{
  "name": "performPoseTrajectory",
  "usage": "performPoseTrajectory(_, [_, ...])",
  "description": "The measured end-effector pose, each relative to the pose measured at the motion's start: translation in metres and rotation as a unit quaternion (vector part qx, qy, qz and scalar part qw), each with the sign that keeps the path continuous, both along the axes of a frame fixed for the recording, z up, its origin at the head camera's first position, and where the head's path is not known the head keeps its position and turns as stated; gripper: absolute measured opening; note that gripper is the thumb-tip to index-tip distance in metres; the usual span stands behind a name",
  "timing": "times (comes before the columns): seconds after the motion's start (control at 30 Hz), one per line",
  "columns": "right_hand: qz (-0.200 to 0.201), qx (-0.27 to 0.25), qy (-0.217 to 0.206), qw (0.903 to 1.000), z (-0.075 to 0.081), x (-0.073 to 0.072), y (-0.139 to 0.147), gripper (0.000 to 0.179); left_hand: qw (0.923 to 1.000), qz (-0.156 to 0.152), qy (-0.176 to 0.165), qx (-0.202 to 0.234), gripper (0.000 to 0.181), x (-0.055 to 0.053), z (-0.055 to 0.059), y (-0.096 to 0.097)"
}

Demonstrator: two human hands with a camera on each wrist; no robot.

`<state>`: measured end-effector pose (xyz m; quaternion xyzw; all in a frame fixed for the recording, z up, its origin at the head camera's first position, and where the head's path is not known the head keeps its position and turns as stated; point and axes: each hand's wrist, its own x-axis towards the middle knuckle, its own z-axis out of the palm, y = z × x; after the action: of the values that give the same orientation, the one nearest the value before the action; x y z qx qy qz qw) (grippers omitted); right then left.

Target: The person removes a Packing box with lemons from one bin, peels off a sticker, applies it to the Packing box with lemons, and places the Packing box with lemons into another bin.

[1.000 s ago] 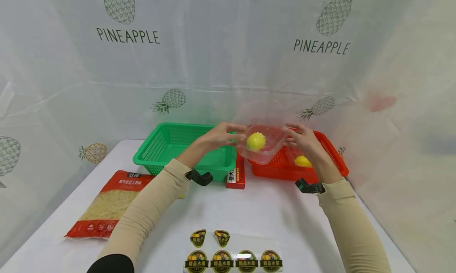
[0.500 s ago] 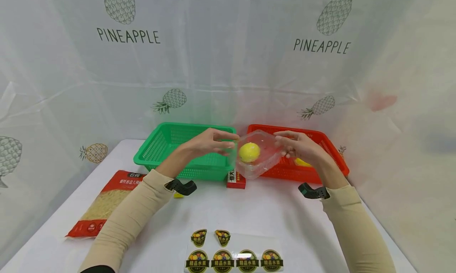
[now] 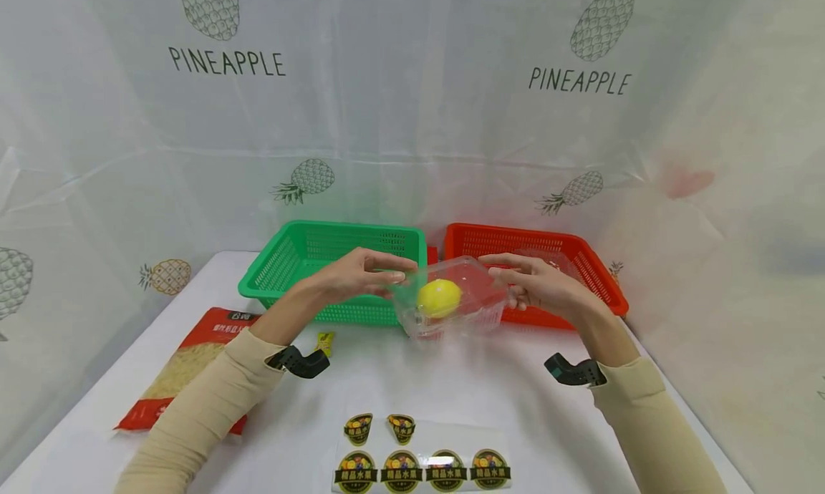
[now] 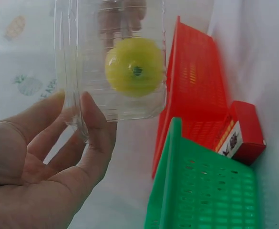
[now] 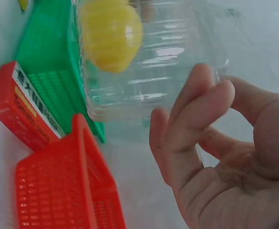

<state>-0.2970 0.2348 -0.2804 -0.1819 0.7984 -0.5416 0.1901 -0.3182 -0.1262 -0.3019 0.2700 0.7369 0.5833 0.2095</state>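
Note:
Between both hands a clear plastic fruit box (image 3: 473, 293) is held up in the air, in front of the two baskets. Inside it lies a yellow lemon (image 3: 439, 298), seen through the box wall in the left wrist view as a round yellow fruit (image 4: 134, 67). My left hand (image 3: 354, 275) pinches the box's left rim between thumb and fingers (image 4: 98, 119). At the opposite end my right hand (image 3: 548, 286) pinches the rim, its fingertips (image 5: 220, 95) at the edge in the right wrist view.
A green basket (image 3: 258, 293) and a red basket (image 3: 615, 304) stand at the back, a red carton (image 4: 249, 133) between them. Another clear box (image 3: 548, 258) sits in the red basket. A pasta bag (image 3: 187, 365), a small yellow packet (image 3: 325, 344) and a sticker sheet (image 3: 451, 440) lie nearer.
Both hands have brought the fruit box from over the red basket's front edge toward me, lower and to the left. The lemon has moved along inside it.

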Motion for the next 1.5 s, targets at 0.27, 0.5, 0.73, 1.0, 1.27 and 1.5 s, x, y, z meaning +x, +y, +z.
performPoseTrajectory(0.27, [0.077,0.042,0.023,0.9959,-0.016,0.012,0.002,0.053,0.9991,-0.017,0.024,-0.033,0.041,0.012,-0.011,-0.007])
performPoseTrajectory(0.5, [0.116,0.013,0.017,0.993,-0.035,0.02,0.002,0.056,0.9995,0.018,-0.006,-0.023,0.041,0.021,-0.023,-0.009])
performPoseTrajectory(0.73, [0.122,-0.017,-0.016,0.9922,-0.051,0.028,0.0,0.059,0.9978,0.064,-0.014,-0.01,0.036,0.031,-0.039,-0.009])
performPoseTrajectory(1.0, [0.111,-0.033,-0.043,0.9923,-0.065,0.034,0.003,0.059,0.9954,0.095,0.0,-0.009,0.041,0.046,-0.053,-0.006])
performPoseTrajectory(1.27, [0.084,-0.018,-0.026,0.996,-0.081,0.035,0.001,0.061,0.9864,0.152,-0.034,0.052,0.045,0.053,-0.074,-0.002])
performPoseTrajectory(1.5, [0.056,-0.005,-0.031,0.9979,-0.09,0.036,-0.003,0.063,0.9778,0.195,-0.044,0.062,0.058,0.057,-0.085,-0.006])
